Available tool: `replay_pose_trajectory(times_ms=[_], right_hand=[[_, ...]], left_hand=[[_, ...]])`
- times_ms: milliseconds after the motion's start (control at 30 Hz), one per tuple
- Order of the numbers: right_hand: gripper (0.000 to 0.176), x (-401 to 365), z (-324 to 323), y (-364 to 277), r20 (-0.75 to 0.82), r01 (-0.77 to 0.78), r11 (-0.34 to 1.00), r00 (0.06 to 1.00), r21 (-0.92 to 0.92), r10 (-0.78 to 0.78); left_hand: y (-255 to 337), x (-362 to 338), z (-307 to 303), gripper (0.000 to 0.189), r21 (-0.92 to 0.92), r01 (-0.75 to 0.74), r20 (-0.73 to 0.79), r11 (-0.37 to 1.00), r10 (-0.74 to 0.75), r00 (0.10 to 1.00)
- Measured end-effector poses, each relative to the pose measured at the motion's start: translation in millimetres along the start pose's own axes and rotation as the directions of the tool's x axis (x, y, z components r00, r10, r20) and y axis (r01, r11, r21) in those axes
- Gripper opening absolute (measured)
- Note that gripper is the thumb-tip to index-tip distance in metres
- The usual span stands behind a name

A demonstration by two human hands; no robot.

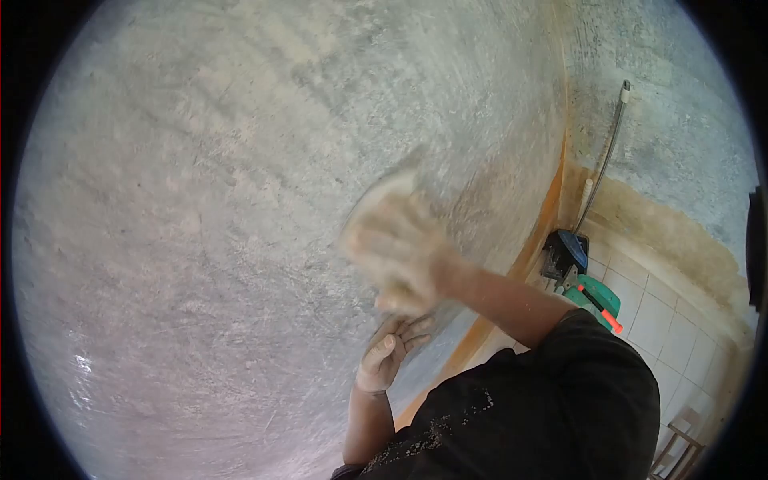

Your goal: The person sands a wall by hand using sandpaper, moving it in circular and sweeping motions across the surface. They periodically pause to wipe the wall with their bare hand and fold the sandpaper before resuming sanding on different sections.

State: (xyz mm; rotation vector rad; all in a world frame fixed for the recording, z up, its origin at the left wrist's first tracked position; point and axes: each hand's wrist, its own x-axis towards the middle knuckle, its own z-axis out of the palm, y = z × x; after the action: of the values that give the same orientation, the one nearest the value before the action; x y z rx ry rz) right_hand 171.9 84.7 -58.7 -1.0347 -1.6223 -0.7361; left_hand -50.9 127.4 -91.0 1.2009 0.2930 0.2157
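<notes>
Right hand (398,260) is gripping a blurred pad (382,202) on the wall (200,200), its long axis running lower-left to upper-right. Left hand (390,346) is resting open.

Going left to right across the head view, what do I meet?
Grey plastered wall → right hand, blurred by motion → orange strip → green tool → wooden stool.
</notes>
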Motion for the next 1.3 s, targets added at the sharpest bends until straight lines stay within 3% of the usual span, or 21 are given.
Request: replay_pose_trajectory(times_ms=[33,100,133,200,233,267,300,367,400,467,500,567,633,700,800,900,967,1067,1167,1267,1300], right_hand=[[0.083,-1,5,36,-0.192,-0.02,0.997,0.981,0.073,0.034],[0.082,8,8,50,-0.427,-0.092,0.993,0.897,0.077,0.116],[0.081,22,-2,42,-0.482,-0.161,0.987,0.865,0.0,0.141],[0.077,26,14,17,-0.506,-0.179,0.984,0.847,0.023,0.166],[0.075,17,35,-9,-0.471,-0.13,0.983,0.864,0.127,0.175],[0.075,14,29,-21,-0.24,-0.074,0.996,0.967,0.043,0.083],[0.075,12,14,-33,0.016,-0.001,1.0,1.0,-0.022,0.002],[0.077,2,8,-22,0.064,0.005,1.0,0.998,-0.03,-0.003],[0.079,-1,18,12,-0.149,-0.068,0.997,0.986,0.022,0.07],[0.08,7,31,31,-0.428,-0.212,0.974,0.875,0.084,0.227],[0.08,12,38,30,-0.505,-0.293,0.953,0.812,0.081,0.292],[0.08,22,46,-9,-0.468,-0.311,0.949,0.831,0.058,0.301],[0.082,21,47,-56,-0.203,-0.141,0.989,0.971,-0.051,0.128],[0.084,13,41,-68,0.12,0.102,0.981,0.989,-0.167,-0.082],[0.082,17,56,-13,-0.16,0.05,0.997,0.985,-0.059,-0.059],[0.075,39,76,-55,-0.426,-0.197,0.98,0.887,-0.003,0.177],[0.071,61,80,-118,-0.378,-0.185,0.983,0.91,-0.006,0.169],[0.07,47,91,-158,0.058,-0.004,0.995,0.998,-0.103,0.01],[0.07,56,91,-139,0.04,-0.092,0.996,0.995,-0.015,0.093],[0.069,80,119,-133,-0.392,0.02,0.999,0.92,0.046,0.0],[0.069,72,121,-161,-0.337,-0.049,0.999,0.94,-0.005,0.044]], left_hand=[[2,-1,1,0.09,0.015,-0.01,0.0,1.0,0.01,1.0],[4,-8,0,0.09,0.02,-0.021,-0.008,1.0,0.021,1.0],[3,-12,-1,0.09,0.01,-0.022,-0.009,1.0,0.022,1.0],[2,-12,-5,0.09,0.001,-0.033,0.009,0.999,0.033,0.999],[-3,-13,-11,0.09,0.001,-0.039,0.021,0.999,0.039,0.999],[-5,-15,-14,0.09,-0.001,-0.044,0.032,0.999,0.044,0.999],[-5,-16,-13,0.089,0.003,-0.04,0.044,0.999,0.04,0.998],[2,-17,-9,0.089,0.011,-0.042,0.061,0.999,0.041,0.997],[4,-21,-10,0.089,0.014,-0.051,0.056,0.999,0.05,0.997],[6,-32,-12,0.088,0.015,-0.069,0.045,0.997,0.069,0.997],[4,-37,-13,0.088,0.006,-0.069,0.044,0.998,0.069,0.997],[5,-48,-20,0.089,0.003,-0.06,0.052,0.998,0.06,0.997],[9,-60,-22,0.089,-0.002,-0.07,0.043,0.998,0.07,0.997],[10,-73,-27,0.09,-0.004,-0.08,0.045,0.997,0.08,0.996],[11,-99,-39,0.092,0.002,-0.092,0.048,0.996,0.091,0.995],[15,-122,-45,0.093,-0.016,-0.092,0.035,0.996,0.093,0.995],[17,-137,-51,0.094,-0.022,-0.097,0.035,0.995,0.097,0.995],[11,-162,-72,0.095,-0.037,-0.096,0.079,0.995,0.099,0.992],[21,-189,-69,0.096,-0.024,-0.156,0.021,0.987,0.157,0.987],[18,-216,-81,0.097,-0.055,-0.183,0.018,0.981,0.185,0.983],[15,-222,-85,0.097,-0.059,-0.199,0.021,0.978,0.2,0.98]])
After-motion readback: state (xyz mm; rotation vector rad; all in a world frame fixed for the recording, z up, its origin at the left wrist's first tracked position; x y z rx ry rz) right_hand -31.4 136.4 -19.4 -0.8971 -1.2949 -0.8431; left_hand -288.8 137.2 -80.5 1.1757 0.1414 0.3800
